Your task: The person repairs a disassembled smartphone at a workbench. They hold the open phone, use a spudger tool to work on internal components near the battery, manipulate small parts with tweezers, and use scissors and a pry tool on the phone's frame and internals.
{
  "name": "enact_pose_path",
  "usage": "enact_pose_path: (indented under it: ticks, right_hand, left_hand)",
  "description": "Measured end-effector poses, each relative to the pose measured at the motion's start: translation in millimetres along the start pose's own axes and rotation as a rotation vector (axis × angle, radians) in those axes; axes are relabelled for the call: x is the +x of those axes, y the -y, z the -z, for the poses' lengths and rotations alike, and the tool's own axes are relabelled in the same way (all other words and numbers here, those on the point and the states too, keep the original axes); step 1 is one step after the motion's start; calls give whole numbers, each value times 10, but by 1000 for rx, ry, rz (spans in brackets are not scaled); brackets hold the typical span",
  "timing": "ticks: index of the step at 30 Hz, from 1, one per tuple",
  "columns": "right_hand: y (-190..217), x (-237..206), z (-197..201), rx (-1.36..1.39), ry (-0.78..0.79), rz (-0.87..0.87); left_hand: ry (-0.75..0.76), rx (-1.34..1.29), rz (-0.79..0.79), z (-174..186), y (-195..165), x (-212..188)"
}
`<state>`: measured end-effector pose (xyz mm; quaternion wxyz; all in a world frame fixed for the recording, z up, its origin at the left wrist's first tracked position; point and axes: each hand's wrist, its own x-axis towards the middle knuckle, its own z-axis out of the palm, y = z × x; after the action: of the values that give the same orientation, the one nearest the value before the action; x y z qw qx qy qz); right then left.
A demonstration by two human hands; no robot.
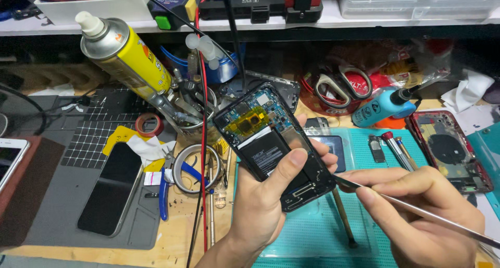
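- The right hand [422, 216], nearest the bench's front edge, pinches a thin metal pry tool [416, 208] between thumb and fingers, the grip closed tight round the shaft; its tip meets the lower right edge of the opened phone [273, 145].
- The left hand [265, 200] holds that phone up above the teal mat [317, 231], fingers wrapped behind, thumb pressed across the black battery, the grip shut firmly on the body.
- Risk, as a judgement: the metal tip could slip along the frame and gouge the battery or a flex cable, since the phone is held in the air with nothing bracing it.
- A thumb bearing on the battery could dent it.
- Further back, a red-framed phone [450, 151] lies at the right, a dark phone [112, 187] on the grey mat to the left, and a yellow spray can [127, 59] leans toward the rear.
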<state>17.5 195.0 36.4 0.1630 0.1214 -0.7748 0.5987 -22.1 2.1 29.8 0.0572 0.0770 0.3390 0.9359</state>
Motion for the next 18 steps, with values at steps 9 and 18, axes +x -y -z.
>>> enact_pose_path:
  ticks: [9,18]
  right_hand:
    - [-6,-34,-27,-17,9,31]
    - [95,28,-164,-238,-30,227]
  left_hand:
    - [-33,48,-4,-55,-29,-28]
    - [-36,288,-129,-80,49,-131]
